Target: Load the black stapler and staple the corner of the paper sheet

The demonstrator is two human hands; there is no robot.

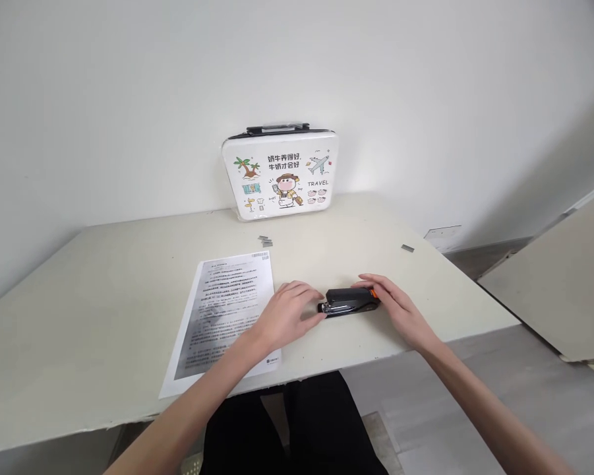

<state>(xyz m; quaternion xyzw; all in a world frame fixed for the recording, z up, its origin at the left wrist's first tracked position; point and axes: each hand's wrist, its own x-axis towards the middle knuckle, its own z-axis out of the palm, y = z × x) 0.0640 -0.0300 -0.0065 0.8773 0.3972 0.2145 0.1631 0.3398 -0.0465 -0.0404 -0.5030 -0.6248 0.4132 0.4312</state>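
Observation:
A black stapler (pixel 351 301) with an orange part at its rear lies on the table near the front edge, its nose facing left. Its top arm is raised a little, and the metal staple track shows at the front. My left hand (pixel 289 313) is at the nose, thumb and fingertips curved about its two sides. At the rear end, my right hand (pixel 398 310) grips the stapler with its fingers over the far side; the thumb is mostly hidden. To the left, a printed sheet of paper (pixel 222 316) lies flat, partly under my left hand and forearm.
Several short staple strips (pixel 266 242) lie beyond the paper, and another staple strip (pixel 407 249) lies at the right. A white case (pixel 281 175) with cartoon prints leans on the wall at the back of the table (pixel 93 303). A pale panel (pixel 558 284) stands off the right edge.

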